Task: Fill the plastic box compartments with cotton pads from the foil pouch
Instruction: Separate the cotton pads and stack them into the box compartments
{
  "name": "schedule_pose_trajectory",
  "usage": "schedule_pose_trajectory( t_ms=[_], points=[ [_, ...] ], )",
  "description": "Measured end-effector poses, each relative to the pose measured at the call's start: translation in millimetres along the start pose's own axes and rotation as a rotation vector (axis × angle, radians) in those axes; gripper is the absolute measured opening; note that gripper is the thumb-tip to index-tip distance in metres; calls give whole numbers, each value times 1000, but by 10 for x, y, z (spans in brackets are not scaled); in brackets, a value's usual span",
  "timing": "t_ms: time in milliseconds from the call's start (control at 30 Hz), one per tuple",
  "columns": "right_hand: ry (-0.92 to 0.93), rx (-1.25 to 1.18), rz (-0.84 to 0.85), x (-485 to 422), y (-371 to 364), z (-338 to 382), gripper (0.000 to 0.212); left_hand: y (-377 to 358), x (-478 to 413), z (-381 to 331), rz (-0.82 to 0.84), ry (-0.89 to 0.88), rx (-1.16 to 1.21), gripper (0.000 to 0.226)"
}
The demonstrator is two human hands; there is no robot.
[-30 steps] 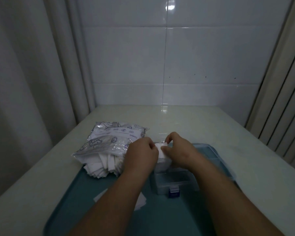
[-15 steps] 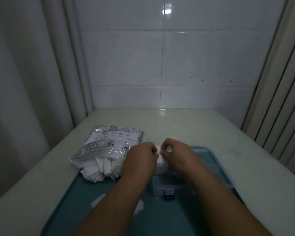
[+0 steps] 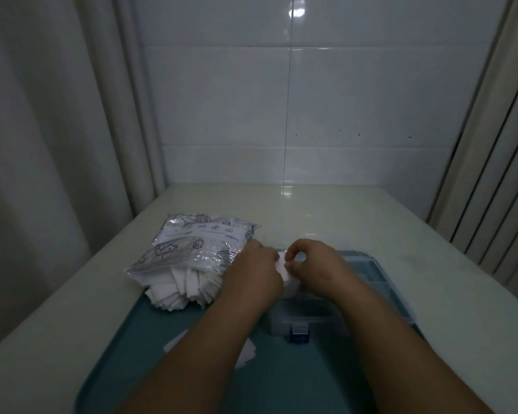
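Pads point(image 3: 285, 270): small white stack over the far left end of the box point(image 3: 314, 319). Right edge pinched between thumb and forefinger of the right hand point(image 3: 319, 264). Left edge gripped by the left hand point(image 3: 253, 279), fingers curled, knuckles up. Lower part of the stack blurred and masked by both hands; possibly already seated in a compartment, cannot tell.

Box: clear plastic, standing on the tray point(image 3: 150, 354). Blue latch point(image 3: 299, 336) on the near wall, facing the camera. Lid point(image 3: 383, 282) open, laid back to the right. Interior largely covered by the two forearms, contents not readable.

Pouch point(image 3: 201, 243): just left of the left hand, lying flat on the table point(image 3: 371, 222), mouth toward the tray. Spilled pads point(image 3: 177, 291) fanned out of the mouth over the tray's far left corner, close against the left hand and wrist.

Loose pieces point(image 3: 247, 355): white, flat on the tray, partly under the left forearm.

Tray: teal, under both arms, near edge out of frame.

Surroundings: pale curtain point(image 3: 42, 144) to the left, white tiled wall point(image 3: 356, 100) behind the table, ribbed drape point(image 3: 503, 180) to the right. Dim light throughout.
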State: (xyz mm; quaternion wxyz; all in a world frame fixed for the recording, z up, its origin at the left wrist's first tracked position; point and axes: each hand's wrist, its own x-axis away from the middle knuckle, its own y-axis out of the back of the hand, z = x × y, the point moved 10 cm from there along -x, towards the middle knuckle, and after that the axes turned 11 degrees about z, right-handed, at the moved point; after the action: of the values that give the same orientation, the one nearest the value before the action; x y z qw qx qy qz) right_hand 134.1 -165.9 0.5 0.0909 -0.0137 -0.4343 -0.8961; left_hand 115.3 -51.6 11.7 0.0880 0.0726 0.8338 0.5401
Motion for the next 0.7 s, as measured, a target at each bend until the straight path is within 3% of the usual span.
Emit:
schedule_pose_trajectory(
  t_ms=[133, 267, 500, 700],
  points=[
    [7, -9, 5, 17, 19, 0, 5, 68, -7, 123, -49, 31, 108, 40],
    [-23, -107, 36, 24, 32, -66, 21, 64, -32, 83, -55, 9, 68, 24],
    [-64, -77, 86, 1, -42, -88, 32, -61, -116, 49, 62, 14, -8, 26],
    [-69, 31, 128, 14, -84, -20, 34, -50, -80, 91, 53, 30, 135, 36]
  ],
)
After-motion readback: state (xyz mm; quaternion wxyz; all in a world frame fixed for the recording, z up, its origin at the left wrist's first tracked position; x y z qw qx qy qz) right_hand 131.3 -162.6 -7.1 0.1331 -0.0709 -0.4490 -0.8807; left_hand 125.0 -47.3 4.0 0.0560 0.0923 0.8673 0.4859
